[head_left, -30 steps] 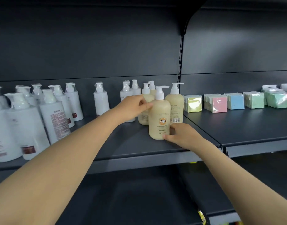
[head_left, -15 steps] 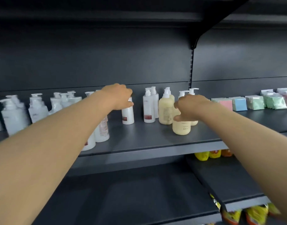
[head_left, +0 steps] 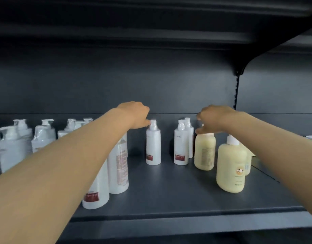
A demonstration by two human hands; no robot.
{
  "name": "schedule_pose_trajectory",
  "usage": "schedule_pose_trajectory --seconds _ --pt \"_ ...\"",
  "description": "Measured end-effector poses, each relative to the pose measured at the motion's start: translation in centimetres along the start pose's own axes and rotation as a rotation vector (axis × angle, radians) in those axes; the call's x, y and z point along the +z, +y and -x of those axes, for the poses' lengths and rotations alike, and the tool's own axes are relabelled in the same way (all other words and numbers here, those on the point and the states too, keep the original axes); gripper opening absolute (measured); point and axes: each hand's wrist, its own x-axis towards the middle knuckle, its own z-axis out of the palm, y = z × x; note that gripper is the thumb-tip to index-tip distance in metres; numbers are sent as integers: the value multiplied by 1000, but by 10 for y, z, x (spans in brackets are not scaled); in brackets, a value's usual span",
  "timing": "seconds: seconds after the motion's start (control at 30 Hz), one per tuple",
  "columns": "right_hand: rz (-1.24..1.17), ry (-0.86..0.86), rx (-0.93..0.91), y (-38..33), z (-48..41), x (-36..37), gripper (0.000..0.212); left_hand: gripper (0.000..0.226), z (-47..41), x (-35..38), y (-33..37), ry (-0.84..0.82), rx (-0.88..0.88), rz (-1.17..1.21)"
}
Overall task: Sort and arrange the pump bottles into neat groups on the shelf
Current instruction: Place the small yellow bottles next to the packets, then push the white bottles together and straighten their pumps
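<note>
Fingers of our left hand (head_left: 134, 114) now pinch a slim white pump bottle (head_left: 153, 145); our right hand (head_left: 214, 118) has moved onto a cream bottle (head_left: 204, 152) toward the shelf (head_left: 169, 196) back.

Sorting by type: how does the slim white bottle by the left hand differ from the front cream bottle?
The white bottle is slim and straight-sided with a red label; the cream bottle is fat and rounded with a small round logo. The white one stands farther back. Both stand upright with white pumps.

Camera closer and lower than 0.5 s ago. Left hand (head_left: 135, 114) now beside the slim white bottle (head_left: 153, 143), fingertips at its pump. Right hand (head_left: 214, 118) shifted from the front cream bottle (head_left: 231, 166) onto the rear cream bottle (head_left: 204, 152).
</note>
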Motion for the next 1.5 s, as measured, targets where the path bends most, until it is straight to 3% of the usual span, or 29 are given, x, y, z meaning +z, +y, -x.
schedule_pose_trajectory --seconds 0.47,0.6,0.73,0.87,1.07,1.2,1.3,1.4,1.5 --pt "-47 -89 -92 65 -133 30 51 44 -148 40 69 99 55 344" --pt "-213 -170 -159 65 -155 57 47 45 -163 70 87 94 24 517" --pt "-411 -186 -225 67 -171 80 46 41 -163 98 98 151 -66 873" --pt "-645 -225 -209 67 -183 99 37 43 -151 124 114 209 -1 1075" --pt "-927 -359 -174 64 -193 109 35 19 -153 148 129 237 -120 1424" --pt "-972 -395 -120 59 -195 104 39 14 -151 153 130 400 -256 1457" --pt "-1002 -319 -24 46 -200 106 35 16 -149 156 129 513 -345 1371" --pt "-947 -233 37 33 -198 109 34 20 -149 157 129 547 -365 1320" --pt "-1085 -237 58 28 -196 112 27 21 -150 158 130 513 -372 1328"
